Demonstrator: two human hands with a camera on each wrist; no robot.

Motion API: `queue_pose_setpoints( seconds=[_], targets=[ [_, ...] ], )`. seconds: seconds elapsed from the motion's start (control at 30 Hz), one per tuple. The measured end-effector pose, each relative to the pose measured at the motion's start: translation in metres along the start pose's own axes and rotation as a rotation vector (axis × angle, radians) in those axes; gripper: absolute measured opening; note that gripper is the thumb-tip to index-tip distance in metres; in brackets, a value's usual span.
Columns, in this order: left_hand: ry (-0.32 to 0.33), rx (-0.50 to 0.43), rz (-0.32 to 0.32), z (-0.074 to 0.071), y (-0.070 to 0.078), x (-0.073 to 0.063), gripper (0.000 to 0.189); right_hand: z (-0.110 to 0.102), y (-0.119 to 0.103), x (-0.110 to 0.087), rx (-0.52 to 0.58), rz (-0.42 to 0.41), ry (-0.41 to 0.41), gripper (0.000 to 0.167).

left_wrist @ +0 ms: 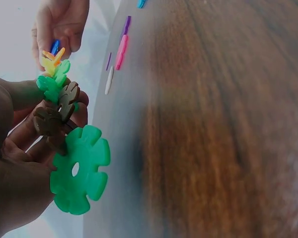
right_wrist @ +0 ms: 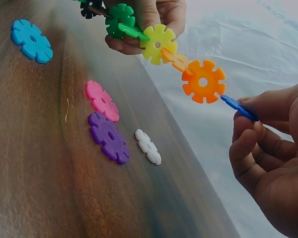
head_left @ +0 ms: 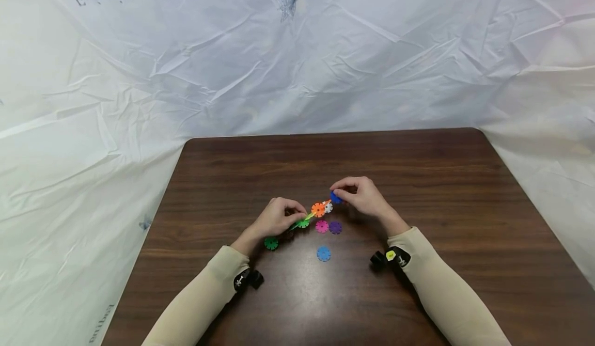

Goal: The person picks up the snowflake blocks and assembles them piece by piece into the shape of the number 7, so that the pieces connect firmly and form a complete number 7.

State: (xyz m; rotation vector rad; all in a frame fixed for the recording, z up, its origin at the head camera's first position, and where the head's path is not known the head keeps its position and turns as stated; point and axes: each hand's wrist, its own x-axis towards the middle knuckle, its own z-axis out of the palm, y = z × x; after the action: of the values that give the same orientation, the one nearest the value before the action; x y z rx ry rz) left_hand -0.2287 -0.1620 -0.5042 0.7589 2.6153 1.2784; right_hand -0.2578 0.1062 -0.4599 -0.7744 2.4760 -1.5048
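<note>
My left hand [head_left: 278, 217] holds a chain of notched plastic interlocking discs, thumb and fingers around its green part. In the left wrist view a green disc [left_wrist: 92, 157] forms the near end, followed by brown discs [left_wrist: 67, 101]. Farther along, the right wrist view shows a yellow disc [right_wrist: 151, 50] and an orange disc [right_wrist: 212, 88]. Between thumb and fingers, my right hand [head_left: 364, 196] pinches a dark blue disc [right_wrist: 237, 106]. The blue disc's edge meets the orange disc's notched rim. Both hands keep the chain stretched above the table.
Loose discs lie on the dark wooden table [head_left: 395, 160] below the chain: white [right_wrist: 148, 147], purple [right_wrist: 102, 130], pink [right_wrist: 95, 94] and light blue [right_wrist: 25, 38]. Wrinkled white sheeting [head_left: 325, 77] hangs behind the table and along its sides.
</note>
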Motion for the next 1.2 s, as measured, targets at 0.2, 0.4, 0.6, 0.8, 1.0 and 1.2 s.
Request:
queue_pose_setpoints(
  seconds=[0.2,0.4,0.6,0.8,1.0,1.2],
  targets=[
    [0.008,0.002,0.008,0.001,-0.001,0.001,0.009,0.001,0.001,-0.001,-0.011,-0.019,-0.030,0.017],
    [0.023,0.016,0.011,0.002,-0.001,0.000,0.009,0.003,0.001,-0.001,-0.012,-0.029,-0.031,0.018],
    [0.052,0.031,0.018,0.002,-0.001,-0.001,0.009,0.004,-0.001,-0.001,0.015,-0.020,-0.033,0.019],
    [0.075,0.043,0.010,0.003,-0.002,-0.002,0.008,0.007,0.000,-0.002,0.007,-0.033,-0.003,0.018],
    [0.091,0.050,0.000,0.004,-0.001,-0.002,0.008,0.009,0.000,-0.001,0.001,-0.037,0.017,0.016],
    [0.120,0.044,0.026,0.006,-0.001,-0.001,0.010,0.011,0.001,-0.001,0.000,-0.053,0.046,0.016]
  ],
)
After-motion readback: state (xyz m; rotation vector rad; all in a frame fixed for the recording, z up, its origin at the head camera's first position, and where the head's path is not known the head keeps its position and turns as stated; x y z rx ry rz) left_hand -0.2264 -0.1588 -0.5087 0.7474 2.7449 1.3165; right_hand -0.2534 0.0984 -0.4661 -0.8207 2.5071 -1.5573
